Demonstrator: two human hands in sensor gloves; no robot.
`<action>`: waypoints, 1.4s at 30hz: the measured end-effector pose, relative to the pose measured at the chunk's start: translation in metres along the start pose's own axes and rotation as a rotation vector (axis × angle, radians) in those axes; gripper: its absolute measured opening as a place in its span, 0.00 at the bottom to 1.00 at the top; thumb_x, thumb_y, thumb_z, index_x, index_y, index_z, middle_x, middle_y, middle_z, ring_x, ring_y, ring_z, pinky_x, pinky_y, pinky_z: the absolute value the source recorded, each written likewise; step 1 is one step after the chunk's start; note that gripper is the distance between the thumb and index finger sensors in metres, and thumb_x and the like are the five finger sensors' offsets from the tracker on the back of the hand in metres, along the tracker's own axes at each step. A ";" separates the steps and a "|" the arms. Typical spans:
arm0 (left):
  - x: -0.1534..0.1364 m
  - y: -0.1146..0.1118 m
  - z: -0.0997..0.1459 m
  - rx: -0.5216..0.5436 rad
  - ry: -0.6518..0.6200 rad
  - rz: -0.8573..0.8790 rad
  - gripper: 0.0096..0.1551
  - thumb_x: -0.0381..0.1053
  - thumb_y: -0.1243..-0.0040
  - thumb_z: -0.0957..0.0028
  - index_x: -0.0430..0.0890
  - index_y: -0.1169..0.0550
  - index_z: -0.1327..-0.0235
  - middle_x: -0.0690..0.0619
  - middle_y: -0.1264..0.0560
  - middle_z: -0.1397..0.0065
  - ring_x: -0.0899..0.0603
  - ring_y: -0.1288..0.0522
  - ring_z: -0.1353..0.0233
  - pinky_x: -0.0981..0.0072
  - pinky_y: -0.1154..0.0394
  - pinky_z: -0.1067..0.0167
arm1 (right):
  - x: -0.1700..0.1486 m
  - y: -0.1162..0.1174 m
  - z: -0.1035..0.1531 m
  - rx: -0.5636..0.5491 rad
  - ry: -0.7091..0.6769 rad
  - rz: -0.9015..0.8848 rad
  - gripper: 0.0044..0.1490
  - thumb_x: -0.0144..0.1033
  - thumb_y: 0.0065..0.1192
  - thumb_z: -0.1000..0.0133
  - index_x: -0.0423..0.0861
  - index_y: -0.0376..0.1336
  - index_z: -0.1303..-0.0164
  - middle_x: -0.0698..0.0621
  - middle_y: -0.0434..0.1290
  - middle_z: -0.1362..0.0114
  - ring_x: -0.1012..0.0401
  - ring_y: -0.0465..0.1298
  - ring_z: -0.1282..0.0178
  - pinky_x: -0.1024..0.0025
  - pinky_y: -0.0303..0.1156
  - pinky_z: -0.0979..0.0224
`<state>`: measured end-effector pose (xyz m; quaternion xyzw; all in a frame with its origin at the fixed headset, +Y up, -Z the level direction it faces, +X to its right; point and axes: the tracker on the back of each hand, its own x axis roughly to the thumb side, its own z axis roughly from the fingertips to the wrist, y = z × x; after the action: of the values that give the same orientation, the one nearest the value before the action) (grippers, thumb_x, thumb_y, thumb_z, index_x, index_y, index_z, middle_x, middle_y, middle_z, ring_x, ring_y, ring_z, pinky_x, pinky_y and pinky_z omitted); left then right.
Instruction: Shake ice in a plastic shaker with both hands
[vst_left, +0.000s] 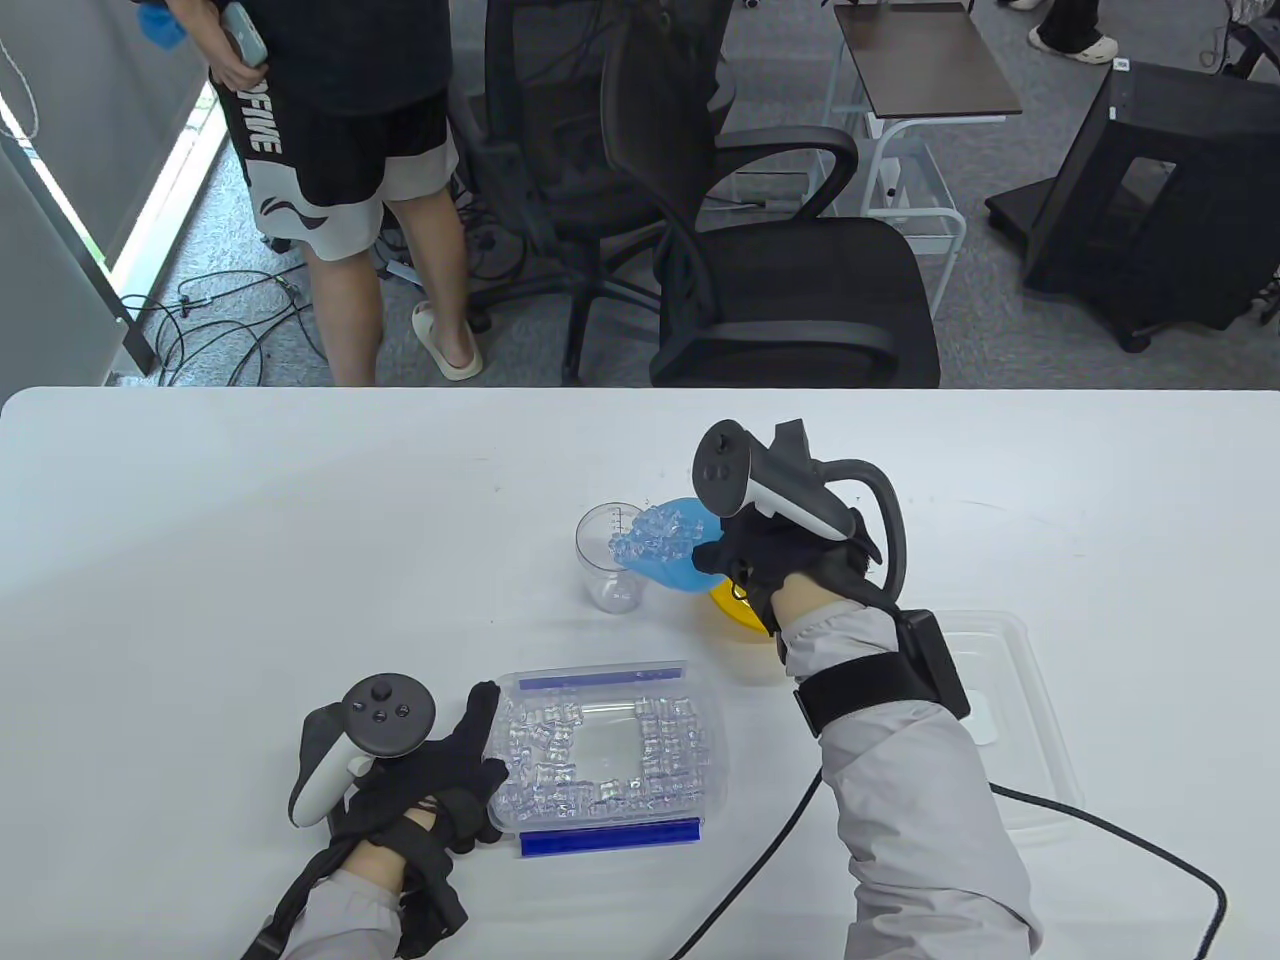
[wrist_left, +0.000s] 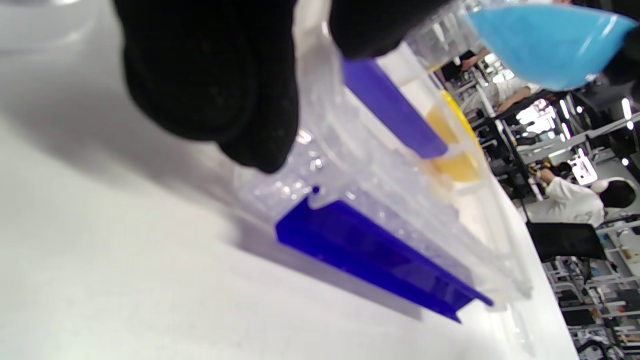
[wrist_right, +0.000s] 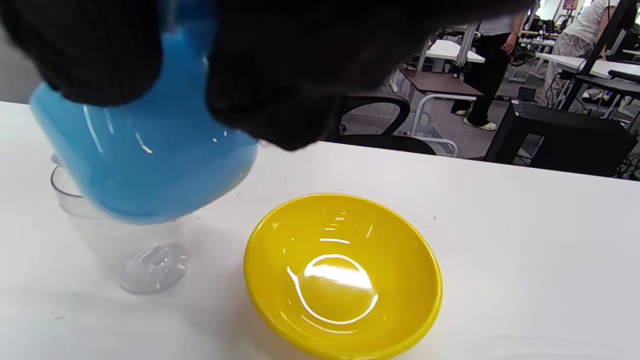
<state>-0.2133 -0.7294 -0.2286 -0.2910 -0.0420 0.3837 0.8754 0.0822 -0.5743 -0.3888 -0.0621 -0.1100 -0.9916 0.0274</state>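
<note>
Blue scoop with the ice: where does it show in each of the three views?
Table view: the blue scoop is at centre, tipped over the clear cup, held by the right hand.
Left wrist view: top right corner, seen from below.
Right wrist view: upper left, above the cup.
Shared landmark: the yellow bowl, beside the scoop in every view.

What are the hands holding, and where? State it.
Right hand grips the blue bowl of ice by its rim, tipped over the cup. Left hand rests on the ice box edge.
</note>
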 end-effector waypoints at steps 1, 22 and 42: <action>0.000 0.000 0.000 0.000 0.000 0.000 0.44 0.44 0.46 0.34 0.43 0.56 0.15 0.24 0.27 0.33 0.41 0.13 0.50 0.60 0.13 0.56 | 0.001 0.000 0.000 -0.002 -0.001 0.008 0.36 0.55 0.72 0.52 0.38 0.75 0.47 0.44 0.84 0.60 0.61 0.80 0.79 0.65 0.79 0.75; 0.000 0.000 0.000 -0.001 0.000 -0.001 0.44 0.44 0.46 0.34 0.43 0.56 0.15 0.24 0.27 0.33 0.41 0.13 0.50 0.60 0.13 0.56 | 0.006 -0.003 0.000 -0.009 0.009 0.046 0.36 0.55 0.72 0.52 0.38 0.75 0.46 0.43 0.84 0.59 0.60 0.79 0.79 0.64 0.78 0.74; 0.000 0.000 0.000 -0.002 0.000 -0.005 0.44 0.44 0.46 0.34 0.43 0.56 0.15 0.24 0.27 0.33 0.41 0.13 0.50 0.59 0.13 0.56 | 0.015 -0.010 0.006 -0.030 0.001 0.129 0.36 0.54 0.74 0.52 0.38 0.75 0.46 0.43 0.84 0.59 0.59 0.79 0.78 0.63 0.78 0.73</action>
<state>-0.2131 -0.7289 -0.2284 -0.2918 -0.0431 0.3816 0.8760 0.0672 -0.5643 -0.3833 -0.0689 -0.0907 -0.9894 0.0902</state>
